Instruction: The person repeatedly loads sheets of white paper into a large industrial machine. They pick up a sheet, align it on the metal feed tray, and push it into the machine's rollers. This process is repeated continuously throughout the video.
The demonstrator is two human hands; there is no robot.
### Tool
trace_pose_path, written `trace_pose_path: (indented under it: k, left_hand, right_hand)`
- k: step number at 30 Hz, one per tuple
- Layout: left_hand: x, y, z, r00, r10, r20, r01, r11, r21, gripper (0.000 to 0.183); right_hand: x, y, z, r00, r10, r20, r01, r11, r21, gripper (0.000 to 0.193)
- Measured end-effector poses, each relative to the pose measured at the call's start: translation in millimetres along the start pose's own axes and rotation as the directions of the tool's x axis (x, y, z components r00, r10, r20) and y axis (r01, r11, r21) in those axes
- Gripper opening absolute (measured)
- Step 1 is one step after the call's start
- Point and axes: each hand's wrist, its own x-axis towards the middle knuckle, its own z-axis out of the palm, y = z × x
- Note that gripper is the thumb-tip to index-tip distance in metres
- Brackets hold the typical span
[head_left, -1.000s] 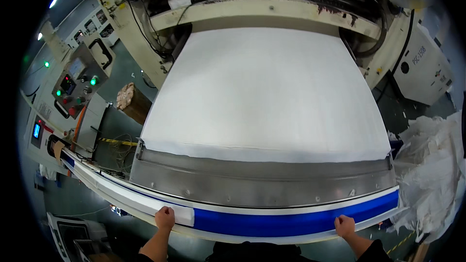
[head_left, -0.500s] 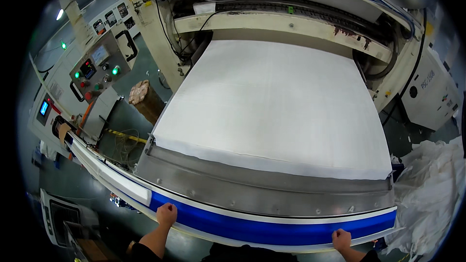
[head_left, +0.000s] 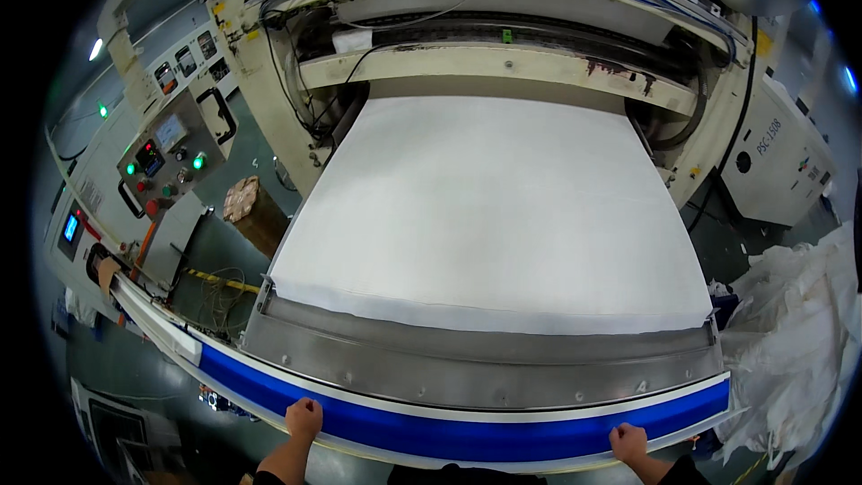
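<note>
My left hand (head_left: 303,418) is closed, resting at the near side of a long blue strip (head_left: 467,429) that runs along the machine's front rail. My right hand (head_left: 628,442), likewise closed, lies at the same strip toward its right end. Whatever the curled fingers pinch, if anything, is hidden. At the strip's left lies a long white piece (head_left: 176,336), its end apart from my left hand. Beyond the strip, a wide white sheet (head_left: 494,216) is spread flat, its slightly wavy near edge over a grey metal plate (head_left: 485,364).
A cream machine frame (head_left: 530,61) with cables spans the far side. A control panel (head_left: 169,162) with lit green buttons stands left, beside a brown cylindrical bundle (head_left: 256,216). Crumpled white sheeting (head_left: 786,341) is heaped at right, below a white cabinet (head_left: 774,157).
The white piece on the front rail has slid left, baring more of the blue strip. My view has shifted slightly; both hands stay closed at the strip.
</note>
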Motion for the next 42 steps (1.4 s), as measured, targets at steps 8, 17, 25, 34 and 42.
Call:
trace_pose_path:
  k: [8,17,25,34,42]
  left_hand:
    - [4.1,-23.6,11.6,0.998,0.06,-0.011,-0.06,0.998,-0.004,0.022]
    - [-1.0,-11.5,3.6,0.995,0.085,-0.052,-0.087,0.995,-0.044,0.021]
    - [4.1,-23.3,9.9,0.997,0.071,-0.01,-0.071,0.996,-0.055,0.021]
    - [1.2,-10.1,1.6,0.997,0.033,0.067,-0.032,0.999,-0.02,0.02]
    - [-2.9,-5.2,-0.1,0.998,0.007,0.058,-0.005,0.999,-0.039,0.02]
  right_hand:
    - [1.0,-3.0,0.1,0.999,-0.039,-0.005,0.04,0.998,0.038,0.027]
    - [-1.6,-8.8,-10.9,0.995,0.035,0.089,-0.037,0.999,0.017,0.031]
    - [-1.3,-13.3,-13.7,0.992,0.053,0.114,-0.054,0.999,0.003,0.031]
    - [-3.3,-10.4,-8.5,0.995,0.061,0.074,-0.06,0.998,-0.005,0.029]
    - [-0.5,-11.5,-9.5,0.996,0.09,0.027,-0.089,0.995,-0.052,0.027]
